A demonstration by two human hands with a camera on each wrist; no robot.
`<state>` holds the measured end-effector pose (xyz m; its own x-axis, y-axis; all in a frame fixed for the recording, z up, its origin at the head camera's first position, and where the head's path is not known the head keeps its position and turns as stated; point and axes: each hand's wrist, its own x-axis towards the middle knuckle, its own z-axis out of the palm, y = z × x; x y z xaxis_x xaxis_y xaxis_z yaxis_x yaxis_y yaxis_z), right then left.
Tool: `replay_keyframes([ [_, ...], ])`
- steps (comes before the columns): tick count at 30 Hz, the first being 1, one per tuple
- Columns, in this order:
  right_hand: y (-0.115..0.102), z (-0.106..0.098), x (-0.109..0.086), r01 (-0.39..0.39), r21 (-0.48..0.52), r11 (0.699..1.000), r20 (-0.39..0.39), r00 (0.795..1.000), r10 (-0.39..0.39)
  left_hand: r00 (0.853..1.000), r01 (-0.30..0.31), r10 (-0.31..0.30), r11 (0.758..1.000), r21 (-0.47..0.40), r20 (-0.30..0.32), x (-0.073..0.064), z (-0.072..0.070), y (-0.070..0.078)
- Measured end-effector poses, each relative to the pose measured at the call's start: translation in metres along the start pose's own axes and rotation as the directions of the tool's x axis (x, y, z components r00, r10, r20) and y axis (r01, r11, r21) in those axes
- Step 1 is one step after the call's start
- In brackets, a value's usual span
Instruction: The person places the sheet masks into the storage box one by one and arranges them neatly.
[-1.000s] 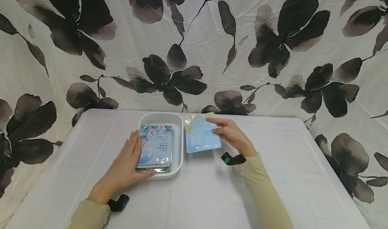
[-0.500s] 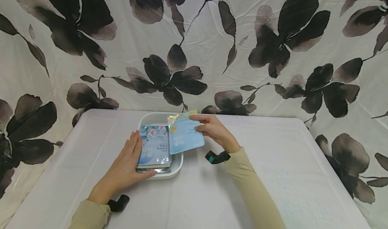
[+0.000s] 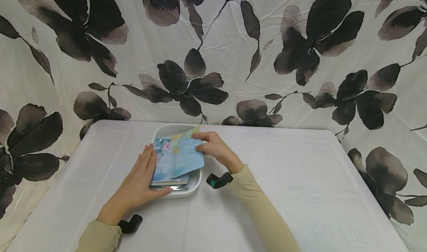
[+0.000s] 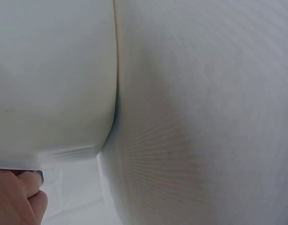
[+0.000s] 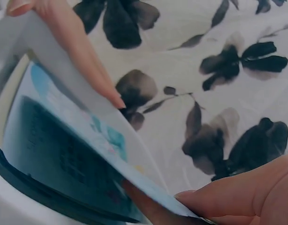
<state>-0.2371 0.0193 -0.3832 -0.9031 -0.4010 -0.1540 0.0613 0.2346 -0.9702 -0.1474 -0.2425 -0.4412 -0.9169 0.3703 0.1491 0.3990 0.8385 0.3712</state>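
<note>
My right hand [image 3: 217, 150] pinches a light blue sheet mask sachet [image 3: 186, 157] with yellow at its top by the right edge. The sachet is tilted over a white tray [image 3: 199, 178]. It partly covers a stack of sachets in the tray, whose top flowered blue sachet [image 3: 162, 170] still shows on the left. My left hand [image 3: 136, 178] rests against the tray's left side, fingers straight along the rim and thumb at the front. In the right wrist view, a left finger [image 5: 87, 65] lies on the far rim. The tray's wall [image 4: 50, 84] fills much of the left wrist view.
The tray stands on a white-covered table [image 3: 267, 215], near its back edge. Behind hangs a white cloth [image 3: 233, 66] printed with dark flowers. A black wrist strap [image 3: 218, 180] sits on the right wrist and another [image 3: 131, 224] on the left.
My right hand has carried the light blue sachet leftward, from beside the tray to over the stack inside it. The left hand and tray have stayed in place.
</note>
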Motion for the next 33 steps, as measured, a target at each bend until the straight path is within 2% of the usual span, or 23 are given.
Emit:
replay_keyframes([
  [5, 0.003, 0.018, 0.003, 0.014, -0.099, 0.995, 0.021, 1.0, -0.012, 1.0, 0.001, -0.001, 1.0, -0.001, -0.004, 0.0, 0.001, 0.0],
  [12, 0.006, 0.036, 0.002, 0.038, -0.227, 0.973, 0.062, 0.998, -0.025, 1.0, -0.019, 0.019, 1.0, 0.003, -0.022, 0.0, 0.002, -0.001],
  [15, 0.005, 0.04, 0.002, 0.079, -0.342, 0.936, 0.069, 0.996, -0.058, 0.999, -0.036, 0.036, 0.999, 0.004, -0.038, -0.001, 0.002, -0.001],
  [19, 0.004, 0.047, 0.001, 0.134, -0.518, 0.845, 0.08, 0.991, -0.108, 0.997, -0.057, 0.057, 0.998, 0.006, -0.054, -0.001, 0.002, -0.002],
  [21, 0.004, 0.05, 0.001, 0.149, -0.565, 0.812, 0.084, 0.989, -0.123, 0.996, -0.066, 0.066, 0.998, 0.009, -0.064, 0.0, 0.002, -0.002],
  [23, 0.006, 0.053, 0.001, 0.153, -0.588, 0.794, 0.086, 0.988, -0.127, 0.995, -0.071, 0.072, 0.997, 0.01, -0.07, 0.0, 0.001, -0.002],
  [30, 0.009, 0.06, 0.0, 0.117, -0.617, 0.778, 0.038, 0.992, -0.119, 0.992, -0.086, 0.086, 0.996, 0.002, -0.089, 0.0, 0.002, -0.002],
  [33, 0.008, 0.061, -0.002, 0.108, -0.604, 0.79, 0.022, 0.993, -0.119, 0.991, -0.091, 0.092, 0.996, 0.01, -0.099, 0.0, 0.003, -0.003],
])
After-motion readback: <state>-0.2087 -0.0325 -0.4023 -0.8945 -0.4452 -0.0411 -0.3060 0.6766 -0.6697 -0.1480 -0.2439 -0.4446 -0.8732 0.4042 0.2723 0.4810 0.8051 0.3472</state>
